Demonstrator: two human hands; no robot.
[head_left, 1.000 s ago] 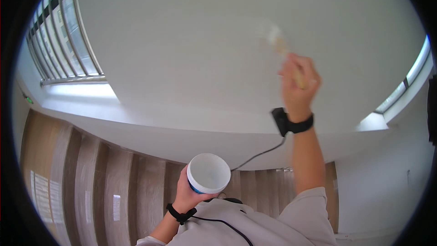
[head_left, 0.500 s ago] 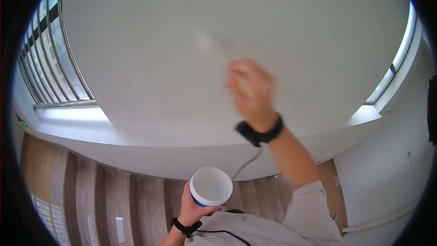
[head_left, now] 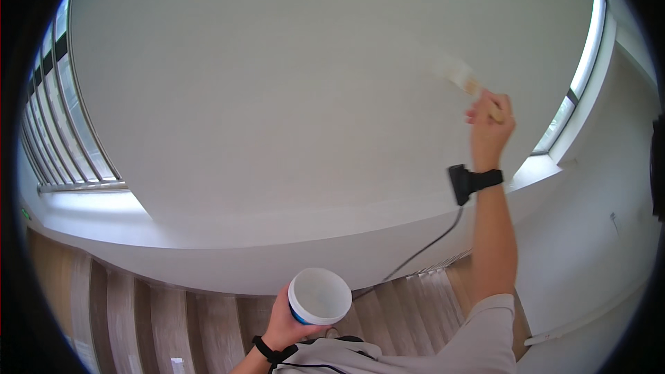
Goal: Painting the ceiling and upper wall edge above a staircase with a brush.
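Note:
My right hand (head_left: pixel 492 121) is closed around the light wooden handle of a flat paintbrush (head_left: pixel 463 75), at the right part of the wall. The pale bristles point up and left, against or very near the wall (head_left: pixel 277 111); whether they touch I cannot tell. Low in front of my body, my left hand (head_left: pixel 284 323) grips a white plastic tub (head_left: pixel 320 294) with a blue patch on its side. The tub's mouth faces up, and its inside looks white; how much it holds does not show. Each wrist wears a black strap with a cable.
Wooden stairs (head_left: pixel 215 325) run below the wall. At the left is a window with metal bars (head_left: pixel 69 131) above a white ledge (head_left: pixel 90 211); another window (head_left: pixel 564 118) stands at the right. A white side wall (head_left: pixel 589 235) with a pipe (head_left: pixel 554 337) borders the right.
My right hand has swept the paintbrush rightward across the wall, from the middle to the right. The view has shifted slightly. The tub stays in my left hand.

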